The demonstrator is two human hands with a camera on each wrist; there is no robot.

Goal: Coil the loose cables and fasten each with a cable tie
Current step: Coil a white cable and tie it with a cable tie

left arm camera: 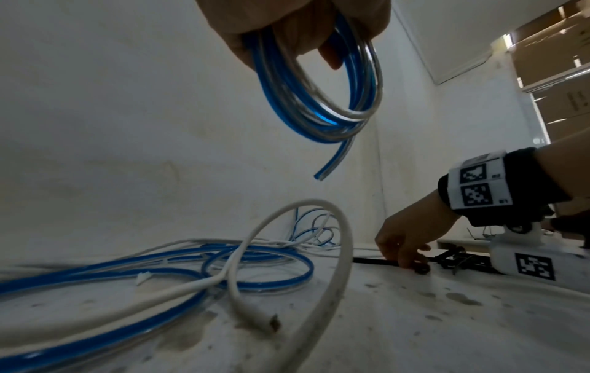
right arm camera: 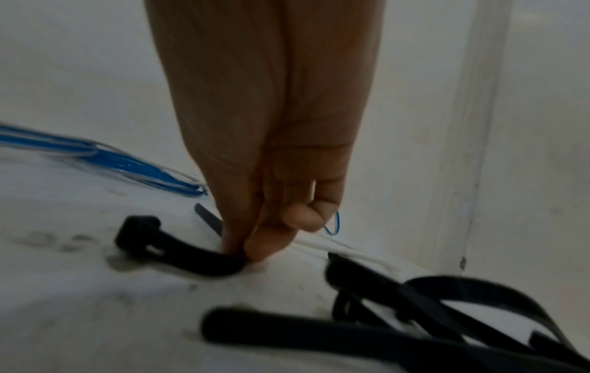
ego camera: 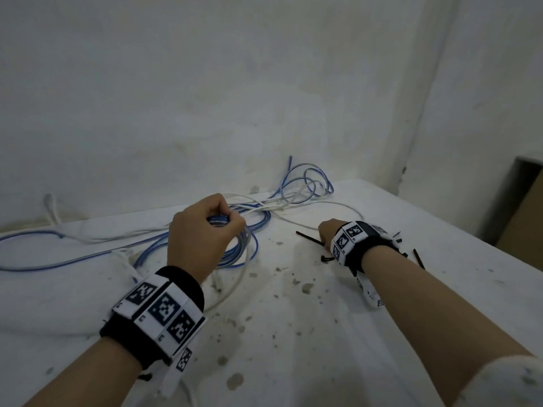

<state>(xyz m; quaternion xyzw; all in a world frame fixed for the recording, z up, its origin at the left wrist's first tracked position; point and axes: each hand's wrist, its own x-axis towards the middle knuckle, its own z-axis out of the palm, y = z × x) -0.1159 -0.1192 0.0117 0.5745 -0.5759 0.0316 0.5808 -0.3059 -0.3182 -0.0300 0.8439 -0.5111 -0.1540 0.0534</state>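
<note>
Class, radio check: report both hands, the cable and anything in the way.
Left hand grips blue cable coil. Right hand pinches black cable tie on table. Loose white cable lies beneath coil.

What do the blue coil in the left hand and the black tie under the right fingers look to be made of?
Blue-and-clear coiled cable: glossy, see-through plastic jacket, likely PVC; it catches highlights and holds springy loops. Black cable tie: matte, stiff plastic strip with a moulded head, probably nylon; it bends without creasing.

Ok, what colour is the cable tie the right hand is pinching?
Black. The cable tie pinched by the right hand shows best in the right wrist view.
</note>
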